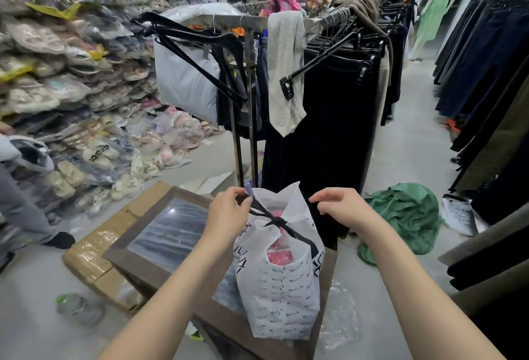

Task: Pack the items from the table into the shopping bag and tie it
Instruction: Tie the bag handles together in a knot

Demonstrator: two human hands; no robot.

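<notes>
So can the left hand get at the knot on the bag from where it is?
Probably yes. The left hand already pinches one black ribbon end beside the knot atop the shopping bag, with nothing between them.

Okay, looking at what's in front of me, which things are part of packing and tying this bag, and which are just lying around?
Part of the job:
- white shopping bag
- black ribbon knotted at its top
- pink item inside the bag
- left hand and right hand, each pinching a ribbon end
- table under the bag

Just lying about:
- green bag on the floor
- cardboard box
- clothes rack
- plastic bottle
</notes>
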